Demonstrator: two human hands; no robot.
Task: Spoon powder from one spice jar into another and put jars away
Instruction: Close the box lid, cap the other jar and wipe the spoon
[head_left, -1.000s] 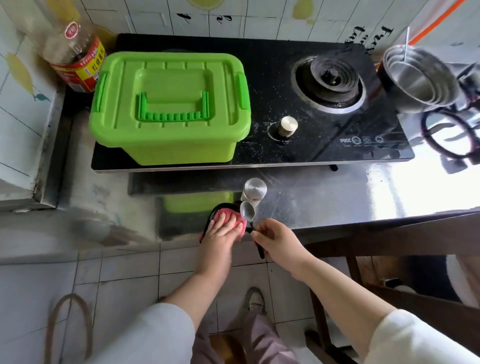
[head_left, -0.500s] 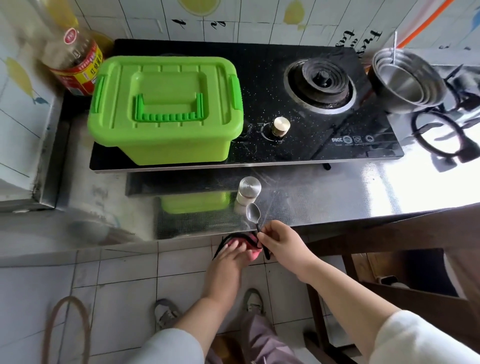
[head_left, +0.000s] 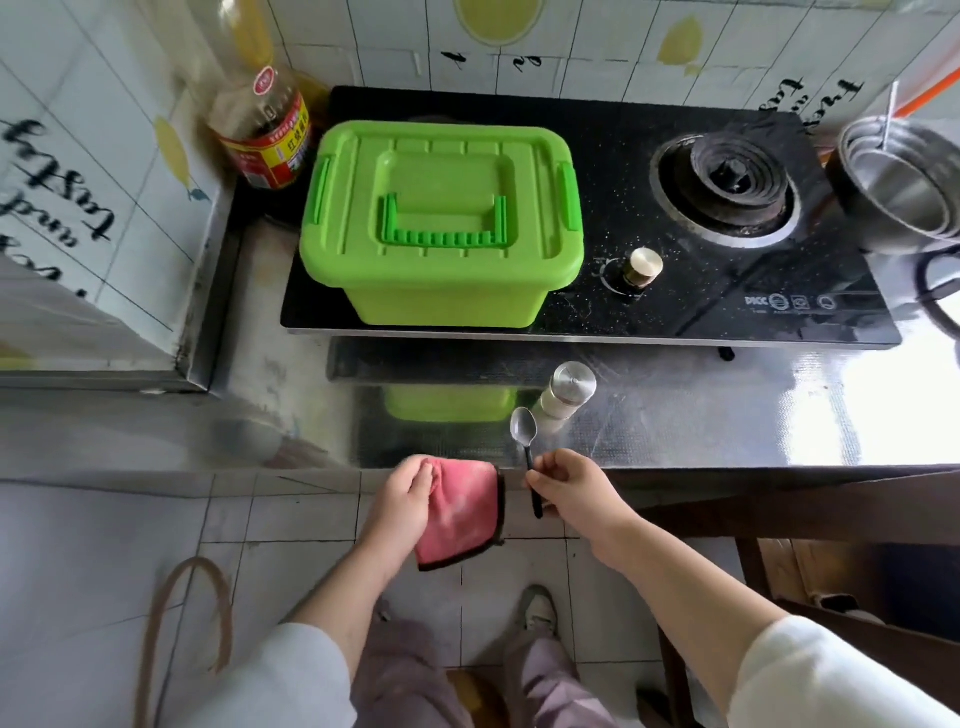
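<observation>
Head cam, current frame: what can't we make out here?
- green box: lid shut, contents hidden.
- spice jar: metal cap faces the head camera, fill level unclear.
- spoon in the right hand: bowl too small to tell any powder on it.
- pink cloth: the left hand grips it and covers its left part.
- steel bowls: cut off by the right edge.
- Second jar: none in view.

Steel bowls (head_left: 901, 192) off right edge; bottle (head_left: 262, 140) neck (blurred) off top
</observation>
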